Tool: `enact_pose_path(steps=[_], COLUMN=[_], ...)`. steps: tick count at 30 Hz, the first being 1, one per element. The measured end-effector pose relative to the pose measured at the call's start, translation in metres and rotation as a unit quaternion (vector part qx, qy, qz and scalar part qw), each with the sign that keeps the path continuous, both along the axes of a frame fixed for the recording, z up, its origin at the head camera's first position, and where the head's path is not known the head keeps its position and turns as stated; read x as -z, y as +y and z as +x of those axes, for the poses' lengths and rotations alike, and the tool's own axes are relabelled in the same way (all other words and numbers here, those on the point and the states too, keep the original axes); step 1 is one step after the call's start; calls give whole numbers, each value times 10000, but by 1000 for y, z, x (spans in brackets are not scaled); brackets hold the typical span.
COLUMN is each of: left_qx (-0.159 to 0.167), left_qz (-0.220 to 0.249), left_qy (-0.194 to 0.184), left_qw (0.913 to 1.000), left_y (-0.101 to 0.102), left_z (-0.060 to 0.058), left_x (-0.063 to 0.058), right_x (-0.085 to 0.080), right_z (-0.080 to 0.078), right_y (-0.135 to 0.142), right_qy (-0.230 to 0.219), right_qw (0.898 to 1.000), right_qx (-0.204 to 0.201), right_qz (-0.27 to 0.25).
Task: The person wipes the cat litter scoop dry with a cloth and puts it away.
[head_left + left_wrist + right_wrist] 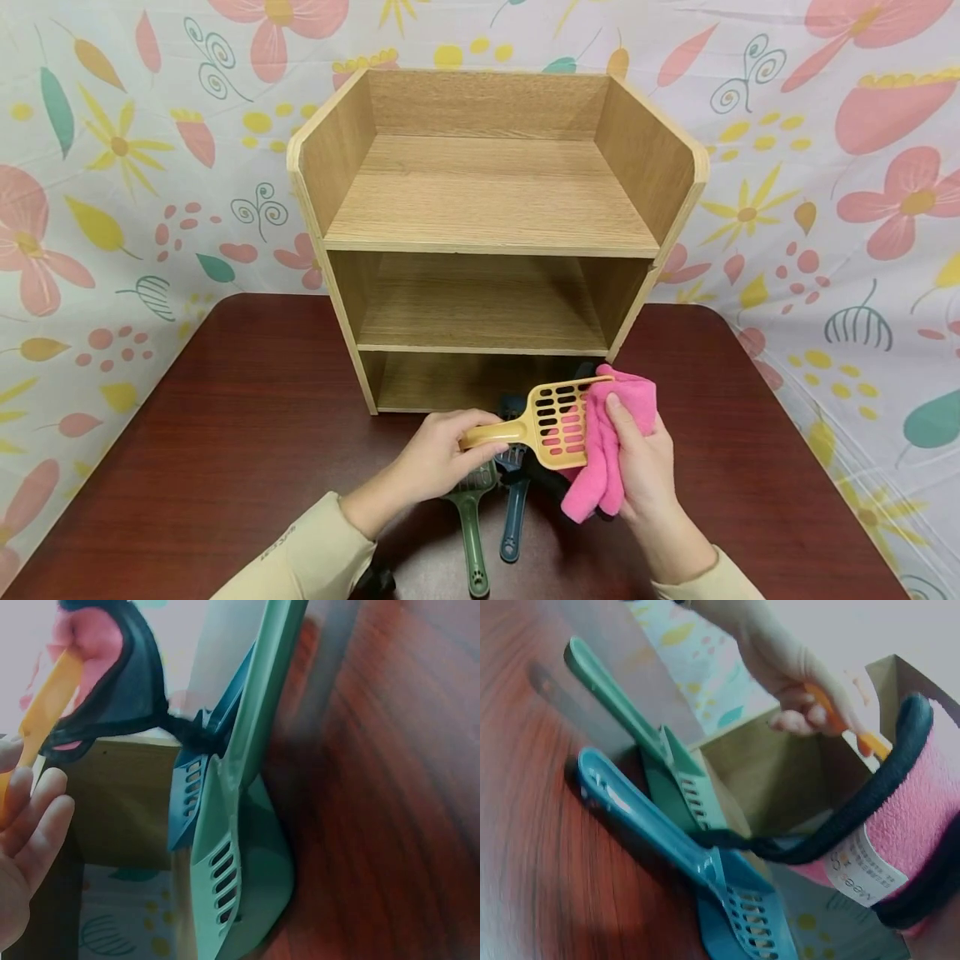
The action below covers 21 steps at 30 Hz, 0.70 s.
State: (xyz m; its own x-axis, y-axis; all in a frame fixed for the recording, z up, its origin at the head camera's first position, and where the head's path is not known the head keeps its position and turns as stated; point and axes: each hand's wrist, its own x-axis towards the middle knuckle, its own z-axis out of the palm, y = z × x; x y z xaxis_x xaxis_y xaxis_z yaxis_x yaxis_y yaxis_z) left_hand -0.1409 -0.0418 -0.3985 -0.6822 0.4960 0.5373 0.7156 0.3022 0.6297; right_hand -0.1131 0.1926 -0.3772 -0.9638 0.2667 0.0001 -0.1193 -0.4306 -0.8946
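Cloth (600,460), pink with dark edging, sits gripped in my right hand (648,473), folded over the three-o'clock edge of the yellow scoop (531,427). My left hand (437,454) pinches that scoop's handle (489,434) at nine o'clock. On the table (165,467), a green scoop (469,521) lies toward seven, a blue scoop (513,518) near six; the wooden shelf (491,192) stands at twelve.

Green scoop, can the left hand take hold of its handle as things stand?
Probably not just yet: the left hand grips the yellow scoop, though the green scoop lies close by, its handle uncovered.
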Motion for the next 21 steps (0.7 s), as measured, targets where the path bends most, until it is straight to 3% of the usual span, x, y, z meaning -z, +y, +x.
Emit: enact_pose_path(steps=[4,7,15,21], left_qx=[-202,-418,-705,-891], left_qz=[204,350,697,709], left_qy=[-18,-31,1,360], left_qw=[9996,9985,9951,9928], left_y=[6,12,24,35], left_z=[6,11,20,25], left_x=[5,8,13,15], right_x=[-4,-6,-1,7], right_z=[-2,-2,1,4], right_y=[-7,-12,-23,-35], right_qy=[188,226,105,251], right_qw=[9932,9870,9857,9892], right_qx=[1049,1480,1616,1421], right_qz=[-462,-584,-474,-263])
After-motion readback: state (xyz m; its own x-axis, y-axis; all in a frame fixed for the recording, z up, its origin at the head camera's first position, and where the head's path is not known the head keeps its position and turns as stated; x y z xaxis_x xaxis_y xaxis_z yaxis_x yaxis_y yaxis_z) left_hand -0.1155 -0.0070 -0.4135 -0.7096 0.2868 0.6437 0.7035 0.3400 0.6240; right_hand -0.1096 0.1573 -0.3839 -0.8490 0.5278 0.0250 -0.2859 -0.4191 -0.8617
